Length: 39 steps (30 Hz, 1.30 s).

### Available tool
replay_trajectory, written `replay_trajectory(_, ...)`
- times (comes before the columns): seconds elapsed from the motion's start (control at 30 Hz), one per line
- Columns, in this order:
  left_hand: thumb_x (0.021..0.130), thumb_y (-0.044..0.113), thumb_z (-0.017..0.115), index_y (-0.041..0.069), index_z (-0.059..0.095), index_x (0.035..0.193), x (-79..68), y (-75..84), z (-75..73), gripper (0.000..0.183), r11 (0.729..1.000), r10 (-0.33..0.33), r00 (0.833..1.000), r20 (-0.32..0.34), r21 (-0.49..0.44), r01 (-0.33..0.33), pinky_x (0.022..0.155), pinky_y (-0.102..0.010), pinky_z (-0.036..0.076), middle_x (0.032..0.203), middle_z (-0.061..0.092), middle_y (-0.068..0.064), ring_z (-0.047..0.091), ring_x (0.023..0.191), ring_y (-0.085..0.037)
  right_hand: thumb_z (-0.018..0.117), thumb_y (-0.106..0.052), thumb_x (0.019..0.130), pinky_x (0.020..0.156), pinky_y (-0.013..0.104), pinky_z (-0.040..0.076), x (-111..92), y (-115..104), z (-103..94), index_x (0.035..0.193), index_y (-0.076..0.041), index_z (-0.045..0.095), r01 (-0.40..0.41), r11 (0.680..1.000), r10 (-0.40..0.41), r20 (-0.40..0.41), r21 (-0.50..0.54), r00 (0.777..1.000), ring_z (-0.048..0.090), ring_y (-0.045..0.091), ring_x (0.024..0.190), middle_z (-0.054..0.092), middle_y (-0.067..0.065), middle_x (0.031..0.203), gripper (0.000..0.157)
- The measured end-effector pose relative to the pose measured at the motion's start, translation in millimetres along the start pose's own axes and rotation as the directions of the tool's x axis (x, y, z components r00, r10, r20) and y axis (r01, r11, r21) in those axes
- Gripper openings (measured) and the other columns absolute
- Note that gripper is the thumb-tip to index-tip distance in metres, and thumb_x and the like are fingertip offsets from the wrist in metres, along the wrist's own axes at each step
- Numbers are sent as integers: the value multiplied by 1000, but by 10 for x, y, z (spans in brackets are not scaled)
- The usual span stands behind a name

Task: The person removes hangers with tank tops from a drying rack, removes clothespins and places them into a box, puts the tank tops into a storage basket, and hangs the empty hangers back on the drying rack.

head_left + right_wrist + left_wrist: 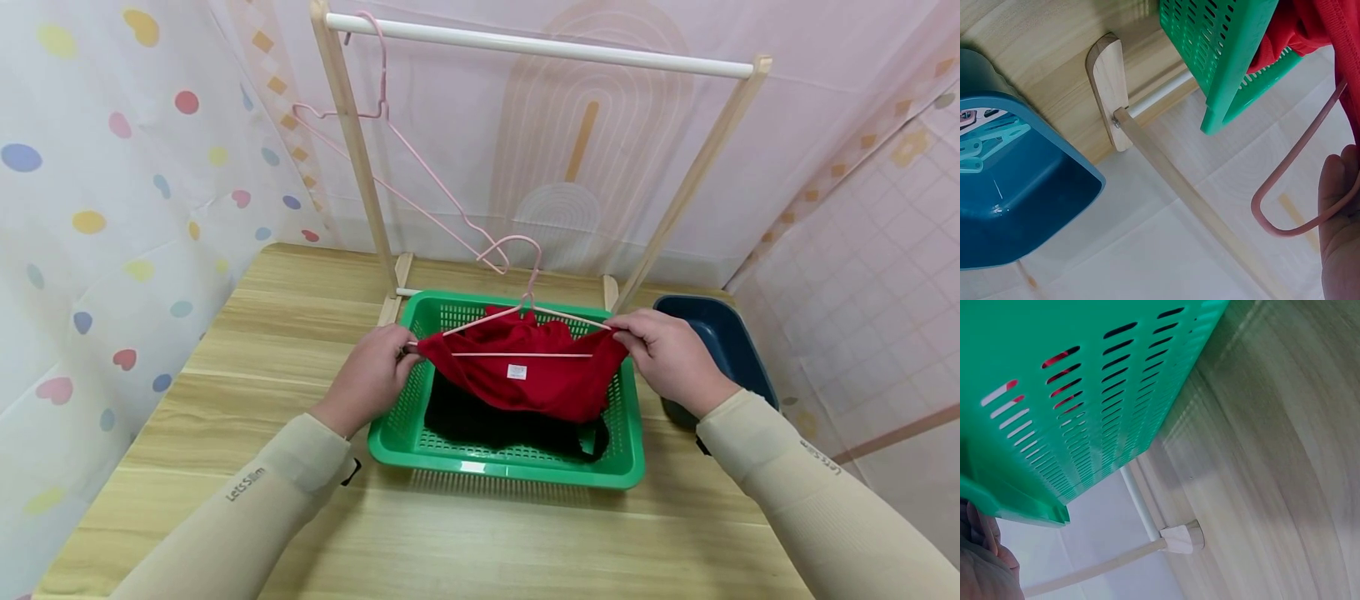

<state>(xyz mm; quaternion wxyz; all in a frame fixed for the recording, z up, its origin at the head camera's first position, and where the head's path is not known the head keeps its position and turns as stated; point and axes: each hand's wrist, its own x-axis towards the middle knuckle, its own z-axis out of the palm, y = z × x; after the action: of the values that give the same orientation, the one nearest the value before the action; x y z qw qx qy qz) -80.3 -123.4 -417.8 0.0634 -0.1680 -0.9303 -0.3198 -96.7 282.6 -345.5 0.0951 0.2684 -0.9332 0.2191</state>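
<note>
A red top with a white neck label spreads over the green basket. A pink hanger lies along its neckline, hook upward. My left hand pinches the left shoulder of the top, close to the hanger's left end. My right hand pinches the right shoulder. In the right wrist view, the hanger's rounded end shows beside the right hand and the red cloth. A black garment lies in the basket below the top.
Behind the basket stands a rack with a white rail and wooden posts. A second pink hanger hangs at the rail's left end. At the right sits a dark blue bin, with clothespins inside it.
</note>
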Motion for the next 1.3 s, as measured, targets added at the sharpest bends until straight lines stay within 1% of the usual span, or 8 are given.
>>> replay_trajectory(0.47, 102, 11, 69, 5, 66, 100, 10, -41, -27, 7, 1000, -4, 1000, -21, -12, 4, 82, -41, 47, 97, 68, -10, 58, 91, -27, 66, -3, 102, 73, 40, 57, -5, -6, -2, 116, -7, 79, -3, 1000, 3, -27, -6, 1000, 69, 20, 89, 78, 9, 106, 20)
replay_trajectory(0.7, 102, 11, 68, 4, 66, 100, 14, -64, -37, 8, 1000, -14, 1000, -14, -29, 13, 82, -41, 48, 97, 68, -10, 58, 91, -26, 66, -3, 102, 72, 38, 57, -17, 11, 3, 116, -7, 79, -11, 1000, 11, -38, -11, 999, 68, 19, 86, 77, 9, 105, 19)
replay_trajectory(0.8, 102, 11, 69, 5, 63, 95, 10, -74, -40, 11, 999, -24, 1000, -18, -33, 23, 79, -40, 46, 92, 65, -8, 55, 88, -25, 66, -3, 102, 72, 37, 56, -22, 21, 1, 116, -7, 79, -18, 1000, 17, -40, -14, 999, 68, 18, 85, 77, 9, 105, 20)
replay_trajectory(0.9, 101, 11, 69, 7, 57, 86, 2, -89, -42, 20, 999, -27, 999, -30, -28, 26, 76, -39, 41, 84, 58, -7, 50, 84, -25, 65, -3, 102, 71, 37, 55, -25, 29, -3, 116, -8, 79, -28, 999, 28, -39, -15, 999, 67, 17, 84, 77, 9, 106, 20)
replay_trajectory(1.0, 100, 11, 70, 8, 52, 82, -3, -111, -43, 26, 1000, -23, 999, -41, -16, 22, 74, -38, 39, 81, 53, -6, 48, 82, -25, 65, -3, 103, 71, 36, 55, -27, 37, -7, 116, -9, 79, -35, 999, 34, -39, -13, 999, 67, 17, 84, 77, 9, 107, 20)
replay_trajectory(1.3, 100, 10, 71, 7, 51, 83, -8, -140, -76, 27, 999, -48, 998, -32, -14, 48, 74, -38, 39, 82, 53, -7, 48, 82, -26, 65, -4, 103, 72, 38, 55, -36, 60, -10, 116, -7, 79, -41, 999, 41, -48, -12, 998, 68, 19, 87, 77, 10, 108, 19)
